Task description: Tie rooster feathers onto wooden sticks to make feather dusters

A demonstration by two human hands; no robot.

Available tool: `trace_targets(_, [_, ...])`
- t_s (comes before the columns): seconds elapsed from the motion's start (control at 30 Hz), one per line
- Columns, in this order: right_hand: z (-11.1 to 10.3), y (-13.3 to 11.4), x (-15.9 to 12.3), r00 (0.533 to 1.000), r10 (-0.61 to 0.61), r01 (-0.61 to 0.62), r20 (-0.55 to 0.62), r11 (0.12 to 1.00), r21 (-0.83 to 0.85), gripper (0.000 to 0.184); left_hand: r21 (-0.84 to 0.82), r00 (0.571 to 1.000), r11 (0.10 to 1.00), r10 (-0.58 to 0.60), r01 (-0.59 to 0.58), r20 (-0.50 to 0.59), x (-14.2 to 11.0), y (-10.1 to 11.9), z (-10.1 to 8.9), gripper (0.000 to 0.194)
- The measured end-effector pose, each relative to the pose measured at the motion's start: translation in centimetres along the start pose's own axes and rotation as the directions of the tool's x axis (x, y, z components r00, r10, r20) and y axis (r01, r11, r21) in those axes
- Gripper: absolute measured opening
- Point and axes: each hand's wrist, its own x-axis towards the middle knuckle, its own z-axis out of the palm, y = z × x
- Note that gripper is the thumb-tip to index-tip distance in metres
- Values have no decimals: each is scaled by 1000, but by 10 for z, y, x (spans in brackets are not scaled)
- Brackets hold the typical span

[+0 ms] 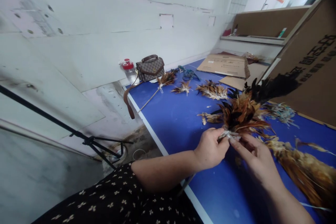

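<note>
Well beyond held feathers [240,112]: red-lidded bottle [130,74]; handbag [151,69]

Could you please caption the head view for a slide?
Left hand and right hand hold a feather bundle by its pale base over a blue table.

Lighting fairly bright, cool & diffuse; pale wall [131,10] lit almost evenly, w/ a small blown-out patch at top edge, R of ctr. Upper R corner goes v. dark. Soft shadow on blue tabletop [178,122] under right hand [259,161], btm ctr-R. Floor [149,141], lower L of ctr, dimmer. Wide-angle stretch at edges, esp. btm R, where loose feathers [315,175] look smeared. Cardboard panel [312,91], far R, a bit soft. Overall slightly hazy.
</note>
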Motion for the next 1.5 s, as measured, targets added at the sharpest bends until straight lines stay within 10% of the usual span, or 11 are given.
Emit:
trace_targets(0.37, [-7,13,7,996,81,-85,-45,992,-92,56,126,996,988,83,-85,21,-2,1,-2,30])
trace_targets(0.93, [3,7,1,995,94,-95,-29,995,-20,59,419,982,889,167,-187,84,1,-8,-4,15])
trace_targets(1.5, [16,35,-3,995,-15,23,-99,996,82,47,136,996,991,-25,13,87,2,-6,-5,15])
